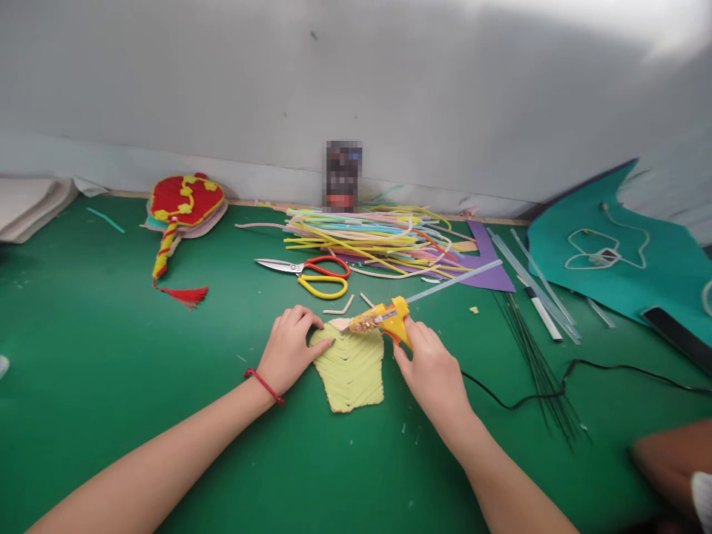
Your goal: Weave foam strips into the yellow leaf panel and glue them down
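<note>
My right hand is wrapped round the handle of a yellow glue gun. A clear glue stick sticks out of its back end. Its nozzle points left, over the top edge of a yellow-green panel, which is covered in slanting rows of fuzzy chenille stems. A small pale bare patch shows at the panel's top, by the nozzle. My left hand holds the panel's upper left edge, thumb lying on top and fingers curled at the rim. Short cut stem pieces lie just beyond.
Scissors with red and yellow handles lie behind my hands, before a pile of coloured chenille stems. At left is a red fan-shaped craft with a tassel. Thin dark wires, a black cord and another person's arm are at right.
</note>
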Demonstrator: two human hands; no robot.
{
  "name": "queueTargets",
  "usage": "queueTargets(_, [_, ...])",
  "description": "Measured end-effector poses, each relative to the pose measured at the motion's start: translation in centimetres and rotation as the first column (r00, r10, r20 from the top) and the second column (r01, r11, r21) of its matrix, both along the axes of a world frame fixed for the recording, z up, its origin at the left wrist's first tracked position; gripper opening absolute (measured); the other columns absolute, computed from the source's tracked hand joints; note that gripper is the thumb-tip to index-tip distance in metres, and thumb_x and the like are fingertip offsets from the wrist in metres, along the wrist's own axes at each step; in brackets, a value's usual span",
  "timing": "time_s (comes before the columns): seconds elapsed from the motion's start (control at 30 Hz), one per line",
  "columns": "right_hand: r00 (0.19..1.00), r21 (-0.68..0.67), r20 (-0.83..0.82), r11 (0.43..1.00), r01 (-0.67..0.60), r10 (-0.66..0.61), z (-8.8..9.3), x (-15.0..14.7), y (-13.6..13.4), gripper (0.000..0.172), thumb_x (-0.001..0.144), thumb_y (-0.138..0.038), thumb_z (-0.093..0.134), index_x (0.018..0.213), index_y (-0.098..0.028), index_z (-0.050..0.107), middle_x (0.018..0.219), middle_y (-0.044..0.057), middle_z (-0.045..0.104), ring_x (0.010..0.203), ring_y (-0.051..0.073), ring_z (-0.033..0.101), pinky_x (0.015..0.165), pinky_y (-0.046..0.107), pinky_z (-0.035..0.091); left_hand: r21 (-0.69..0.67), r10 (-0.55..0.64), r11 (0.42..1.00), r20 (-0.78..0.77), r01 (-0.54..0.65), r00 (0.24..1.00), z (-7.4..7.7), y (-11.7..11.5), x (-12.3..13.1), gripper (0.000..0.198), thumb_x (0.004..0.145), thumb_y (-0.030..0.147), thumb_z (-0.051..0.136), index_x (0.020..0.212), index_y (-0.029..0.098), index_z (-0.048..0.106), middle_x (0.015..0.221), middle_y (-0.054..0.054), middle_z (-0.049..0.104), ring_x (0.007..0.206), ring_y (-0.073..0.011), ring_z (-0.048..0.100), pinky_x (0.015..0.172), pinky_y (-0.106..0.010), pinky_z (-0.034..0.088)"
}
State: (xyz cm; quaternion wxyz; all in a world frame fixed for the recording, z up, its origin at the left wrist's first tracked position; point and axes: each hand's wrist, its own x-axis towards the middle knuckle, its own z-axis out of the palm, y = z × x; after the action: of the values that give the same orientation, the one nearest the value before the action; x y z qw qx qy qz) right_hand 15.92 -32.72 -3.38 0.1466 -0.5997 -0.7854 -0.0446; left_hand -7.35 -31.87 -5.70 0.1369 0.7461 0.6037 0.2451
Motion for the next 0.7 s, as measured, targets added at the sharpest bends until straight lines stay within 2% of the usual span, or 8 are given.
queueTargets(0.53, [0.999,-0.039,0.011,0.999,0.034,-0.033,0.7,0.6,-0.3,0.032,0.083,-0.022,0.043,0.113,-0.015,0.049,0.089,0.008,0.061,0.083,0.022,0.057,0.053,0.028,0.041,0.001,-0.004,1.000,0.001,0.004,1.000,0.0,0.0,0.0,0.021,0.075,0.037,0.063,0.085,0.020,0.057,0.089,-0.003,0.054,0.088,-0.0216,0.049,0.075,-0.035,0.039])
queueTargets(0.7, [0.984,-0.126,-0.117,0.985,0.121,-0.136,1.2,1.7,0.7,0.029,0.079,-0.030,0.047,0.106,-0.019,0.052,0.090,0.006,0.061,0.081,0.021,0.057,0.056,0.027,0.039,-0.022,-0.014,1.000,0.001,0.014,1.000,0.1,0.0,0.0,0.021,0.076,0.037,0.063,0.085,0.019,0.057,0.090,-0.003,0.056,0.089,-0.0220,0.049,0.076,-0.035,0.038])
